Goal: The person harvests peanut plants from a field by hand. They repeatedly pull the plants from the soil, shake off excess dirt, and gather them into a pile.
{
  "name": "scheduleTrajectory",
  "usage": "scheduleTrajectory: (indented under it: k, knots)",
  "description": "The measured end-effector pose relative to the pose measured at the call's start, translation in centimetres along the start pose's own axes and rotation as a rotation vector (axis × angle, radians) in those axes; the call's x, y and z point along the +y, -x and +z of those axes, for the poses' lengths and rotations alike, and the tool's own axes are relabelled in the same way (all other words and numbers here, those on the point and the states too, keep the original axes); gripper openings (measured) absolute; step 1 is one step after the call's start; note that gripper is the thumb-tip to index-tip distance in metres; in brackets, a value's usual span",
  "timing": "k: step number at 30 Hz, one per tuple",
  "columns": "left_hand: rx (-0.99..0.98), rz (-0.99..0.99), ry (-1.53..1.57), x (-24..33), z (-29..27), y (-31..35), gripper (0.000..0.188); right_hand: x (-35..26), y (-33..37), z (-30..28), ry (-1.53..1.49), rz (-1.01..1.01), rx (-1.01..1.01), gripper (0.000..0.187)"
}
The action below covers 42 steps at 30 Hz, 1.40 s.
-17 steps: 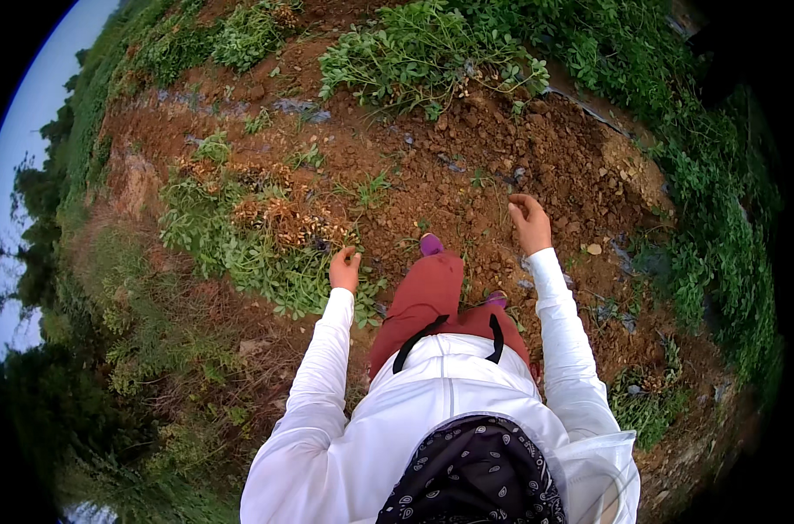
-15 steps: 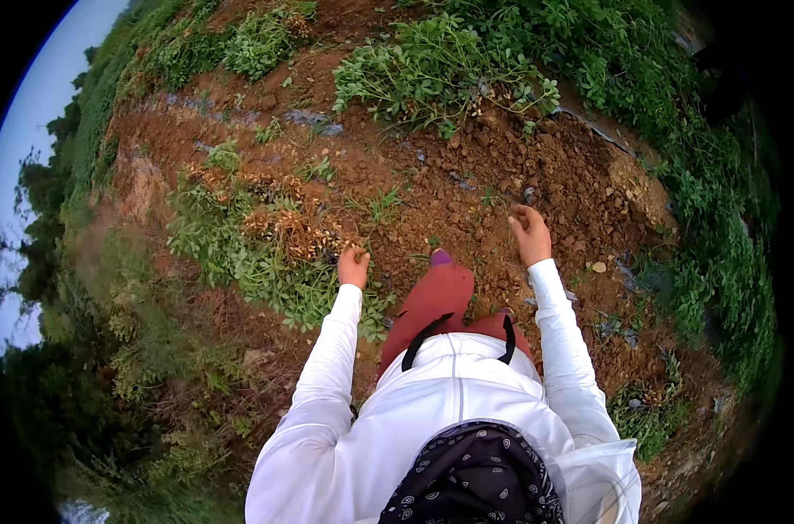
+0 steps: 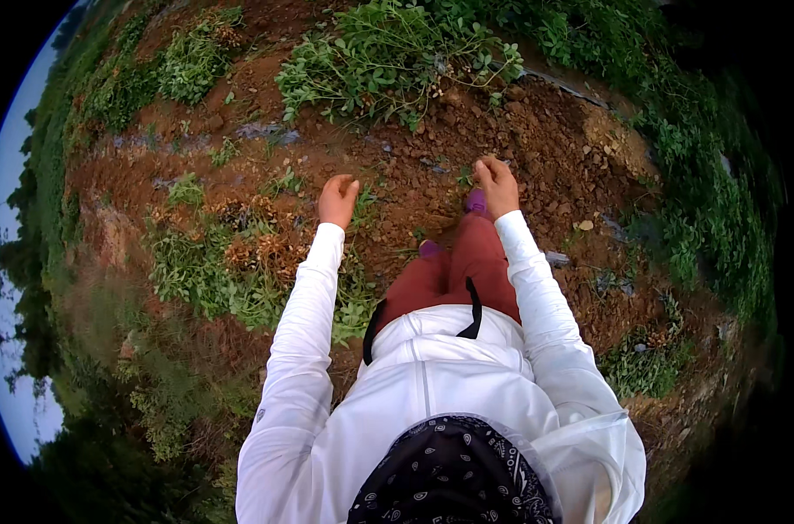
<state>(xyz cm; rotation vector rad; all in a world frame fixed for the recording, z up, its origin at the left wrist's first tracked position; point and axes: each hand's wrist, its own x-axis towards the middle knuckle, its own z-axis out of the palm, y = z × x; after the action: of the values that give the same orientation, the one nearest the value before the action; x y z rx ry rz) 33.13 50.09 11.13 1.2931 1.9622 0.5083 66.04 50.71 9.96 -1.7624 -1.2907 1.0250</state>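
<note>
Over red soil (image 3: 537,131), both hands (image 3: 338,200) empty

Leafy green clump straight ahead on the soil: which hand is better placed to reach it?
Probably right. The right hand hangs just below the leafy green clump edge; the left hand sits farther back, beside uprooted plants. Both look empty.

Soil (image 3: 502,131): red-brown, crumbly, rough clods, matt. Leafy plants (image 3: 388,61): soft green foliage. Dried uprooted plants (image 3: 257,249): brown, brittle-looking. Sleeves (image 3: 305,297): smooth white cloth, matt. Trousers (image 3: 462,266): rust-red cloth. Head scarf (image 3: 454,476): black patterned cloth.
</note>
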Motion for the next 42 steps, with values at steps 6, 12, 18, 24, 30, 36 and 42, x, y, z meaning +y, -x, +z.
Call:
scheduleTrajectory:
  k: [6, 12, 18, 24, 30, 36, 42]
  knots:
    - [-0.134, 0.060, -0.215, 3.1, 2.9, -7.8, 0.053, 2.5, -7.0, 1.8, 0.026, 0.176, -0.026, 0.027]
    - [-0.185, 0.143, -0.563, 2.2, 8.9, -20.7, 0.055, 7.7, -14.4, 3.9, 0.080, 0.376, -0.112, 0.027]
    - [-0.173, 0.379, -0.728, 4.2, 18.7, -37.3, 0.055, 12.9, -19.5, 7.3, 0.051, 0.483, -0.086, 0.027]
    - [-0.352, 0.657, -1.243, 9.3, 27.5, -53.2, 0.055, 18.6, -18.5, 14.8, -0.263, 0.767, 0.107, 0.025]
    - [-0.217, 0.919, -1.511, 7.7, 34.5, -65.0, 0.063, 17.9, -17.9, 24.4, -0.388, 0.917, 0.077, 0.025]
    - [-0.488, 0.694, -1.624, 6.0, 37.1, -67.9, 0.066, 17.4, -17.2, 28.1, -0.502, 0.988, 0.023, 0.023]
    - [-0.568, 0.440, -1.105, -1.5, 32.3, -63.1, 0.036, 17.3, -18.9, 25.7, -0.459, 0.919, 0.028, 0.025]
